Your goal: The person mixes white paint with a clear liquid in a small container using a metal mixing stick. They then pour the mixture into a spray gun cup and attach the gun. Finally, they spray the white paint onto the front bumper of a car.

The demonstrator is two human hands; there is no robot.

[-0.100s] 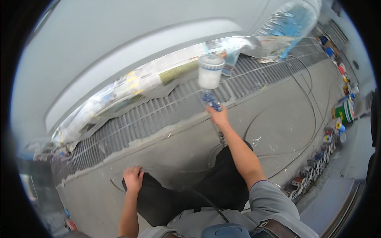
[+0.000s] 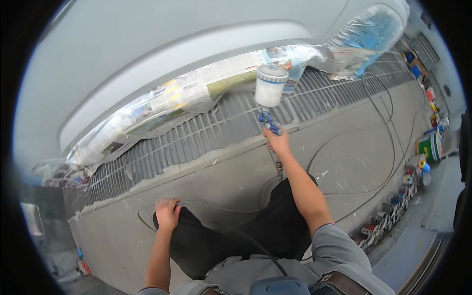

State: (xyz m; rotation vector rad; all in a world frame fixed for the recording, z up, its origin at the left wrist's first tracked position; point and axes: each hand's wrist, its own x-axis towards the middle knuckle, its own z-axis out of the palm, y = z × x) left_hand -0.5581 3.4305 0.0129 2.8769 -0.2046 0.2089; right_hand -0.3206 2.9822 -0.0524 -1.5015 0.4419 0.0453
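Observation:
My right hand (image 2: 277,141) is wrapped around the handle of a blue-and-silver spray gun (image 2: 268,121). On top of the gun sits a white translucent cup (image 2: 270,92) with a pale ribbed lid. It is in front of a large light grey vehicle panel (image 2: 162,29), whose lower edge is masked with newspaper (image 2: 196,86). From the gun's handle a thin air hose (image 2: 280,169) runs down past my right knee. My left hand (image 2: 168,213) rests on my left knee, fingers laid over it. The hose passes close to those fingertips, with no visible grip on it.
Clear and blue plastic film (image 2: 366,29) covers a rounded part at upper right. Beneath the panel runs a metal floor grating (image 2: 172,137). More hose (image 2: 391,162) loops across the grey floor at right. A green bucket (image 2: 429,147) and several cans line the right wall.
The whole scene has slid slightly right and up in the picture. The spray gun keeps nearly the same place before the panel. My left hand stays on the knee.

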